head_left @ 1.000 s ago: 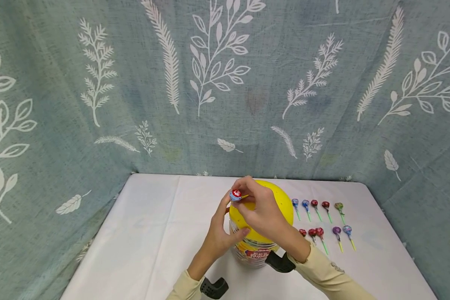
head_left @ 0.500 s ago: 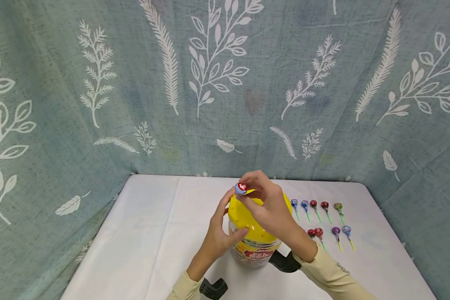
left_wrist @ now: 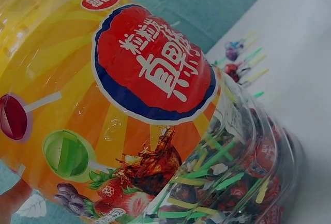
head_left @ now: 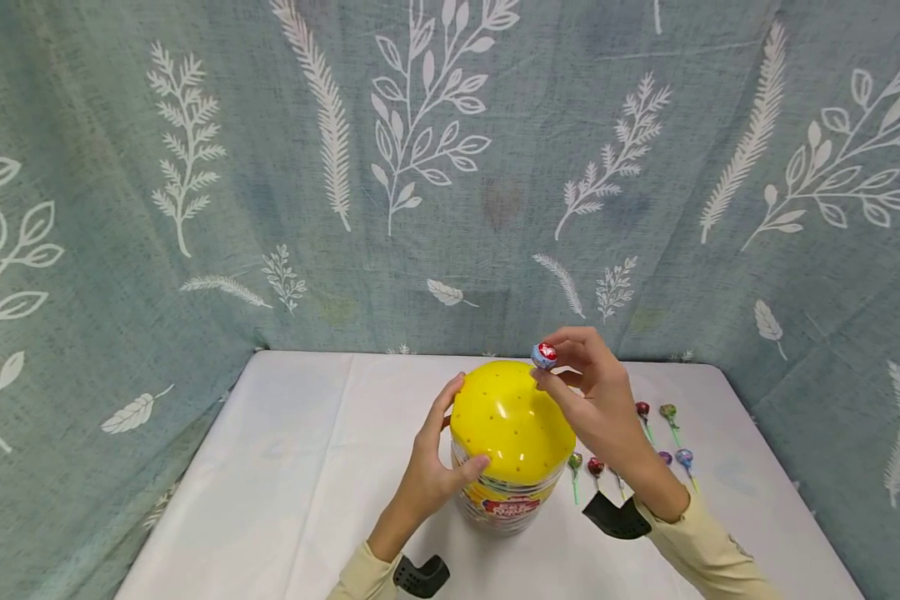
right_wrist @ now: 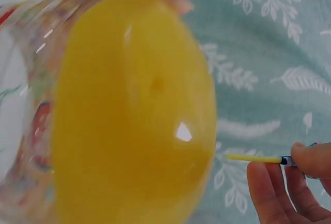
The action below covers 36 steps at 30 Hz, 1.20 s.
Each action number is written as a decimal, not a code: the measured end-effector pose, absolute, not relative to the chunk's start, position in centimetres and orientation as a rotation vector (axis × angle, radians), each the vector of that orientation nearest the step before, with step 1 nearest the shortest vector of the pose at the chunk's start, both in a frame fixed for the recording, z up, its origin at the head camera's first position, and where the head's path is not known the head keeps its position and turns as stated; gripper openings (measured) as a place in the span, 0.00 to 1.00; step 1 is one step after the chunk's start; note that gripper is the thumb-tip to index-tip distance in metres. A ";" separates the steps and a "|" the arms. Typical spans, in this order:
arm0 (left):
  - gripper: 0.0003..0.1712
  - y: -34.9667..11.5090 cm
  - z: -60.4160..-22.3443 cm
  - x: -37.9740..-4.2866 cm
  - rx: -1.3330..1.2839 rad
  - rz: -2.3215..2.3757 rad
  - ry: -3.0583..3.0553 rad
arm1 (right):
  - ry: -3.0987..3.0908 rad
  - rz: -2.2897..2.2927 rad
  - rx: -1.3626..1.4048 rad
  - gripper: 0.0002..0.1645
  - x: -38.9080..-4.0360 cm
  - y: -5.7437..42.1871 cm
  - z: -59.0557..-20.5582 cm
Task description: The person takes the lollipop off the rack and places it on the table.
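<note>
A clear plastic jar [head_left: 506, 510] with a yellow lid [head_left: 513, 417] stands upright on the table. My left hand [head_left: 431, 475] holds it from the left, thumb at the lid's front edge and fingers round the far side. In the left wrist view, lollipops [left_wrist: 238, 182] fill the jar's lower part below a printed label [left_wrist: 155, 63]. Above the lid's right edge, my right hand [head_left: 600, 400] pinches a lollipop [head_left: 544, 356] by its blue-and-red wrapped head. Its yellow stick [right_wrist: 253, 158] points toward the lid in the right wrist view, apart from it.
Several loose lollipops [head_left: 669, 412] lie in rows on the white tablecloth [head_left: 292, 467] right of the jar; my right arm hides part of them. A leaf-patterned curtain [head_left: 420, 275] closes off the back and sides.
My right hand has moved right and slightly up with the lollipop, from the lid's far left edge to its right edge. The left hand keeps its hold on the jar.
</note>
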<state>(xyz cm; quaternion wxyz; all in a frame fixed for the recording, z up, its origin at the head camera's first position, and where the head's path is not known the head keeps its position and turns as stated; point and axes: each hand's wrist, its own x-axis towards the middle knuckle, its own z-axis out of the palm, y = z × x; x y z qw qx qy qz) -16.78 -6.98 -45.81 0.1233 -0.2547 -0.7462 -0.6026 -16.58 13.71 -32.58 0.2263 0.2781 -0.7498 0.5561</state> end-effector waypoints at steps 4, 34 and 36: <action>0.49 -7.1 -45.7 -16.7 -0.730 -1.759 -2.175 | -2.106 1.492 0.694 0.24 -16.5 15.6 -33.0; 0.48 -7.3 -45.7 -16.7 -0.721 -1.767 -2.181 | -2.649 0.976 -0.066 0.18 -20.0 34.1 -45.6; 0.48 -7.1 -45.8 -16.7 -0.730 -1.770 -2.178 | -2.650 0.984 -0.104 0.19 -19.9 35.2 -46.6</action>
